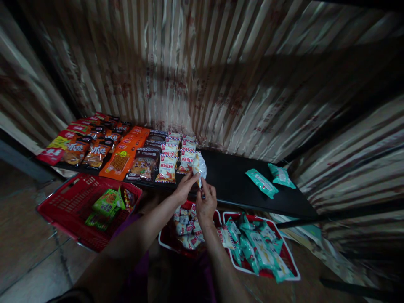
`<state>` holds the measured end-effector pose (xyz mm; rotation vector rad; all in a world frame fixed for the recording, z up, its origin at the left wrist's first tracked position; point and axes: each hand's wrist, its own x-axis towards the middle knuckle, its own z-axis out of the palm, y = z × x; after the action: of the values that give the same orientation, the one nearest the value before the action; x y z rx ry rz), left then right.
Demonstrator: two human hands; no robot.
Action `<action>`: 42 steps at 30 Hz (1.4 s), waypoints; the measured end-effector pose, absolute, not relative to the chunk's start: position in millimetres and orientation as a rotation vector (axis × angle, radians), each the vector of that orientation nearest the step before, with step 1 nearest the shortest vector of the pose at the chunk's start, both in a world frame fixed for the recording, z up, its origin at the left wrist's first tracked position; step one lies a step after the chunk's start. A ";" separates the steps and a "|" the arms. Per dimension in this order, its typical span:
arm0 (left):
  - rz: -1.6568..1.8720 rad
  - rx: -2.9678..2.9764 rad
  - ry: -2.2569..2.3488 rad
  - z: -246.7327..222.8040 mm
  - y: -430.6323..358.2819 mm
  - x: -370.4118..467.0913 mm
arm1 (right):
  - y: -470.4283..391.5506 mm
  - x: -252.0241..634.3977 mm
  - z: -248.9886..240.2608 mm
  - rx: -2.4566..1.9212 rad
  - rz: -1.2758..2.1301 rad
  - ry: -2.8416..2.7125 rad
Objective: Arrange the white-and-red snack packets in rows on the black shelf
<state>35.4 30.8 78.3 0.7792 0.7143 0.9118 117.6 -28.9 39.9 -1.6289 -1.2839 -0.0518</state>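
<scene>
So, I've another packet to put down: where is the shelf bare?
The black shelf is bare between the held white packet and the teal packets; a smaller patch lies right of those. Snack rows crowd its left side.

Dark snack bag (143,165): front is showing 土豆片 in large characters. Left of this bag, past the orange packet (117,164), black-and-orange bags (97,155) are displaying 爪, second character less certain. Just right of it, white packets (166,169) are carrying red characters, not surely readable. Farther right, teal packets' (261,183) lettering is proving illegible.
</scene>
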 end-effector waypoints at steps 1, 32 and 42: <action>0.917 0.764 0.695 77.6 29.6 35.5 | -29.9 117.0 38.7 -1.635 -0.084 -1.331; 0.565 0.721 0.661 63.8 21.2 -12.4 | 5.5 162.5 101.4 -1.416 0.909 -0.846; 0.653 0.941 0.508 88.6 25.5 -18.5 | 1.3 163.8 107.5 -1.471 0.870 -0.941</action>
<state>-18.5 25.5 88.6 0.9411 0.5080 0.6528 163.8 1.3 107.5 -1.4715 -0.9409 0.8705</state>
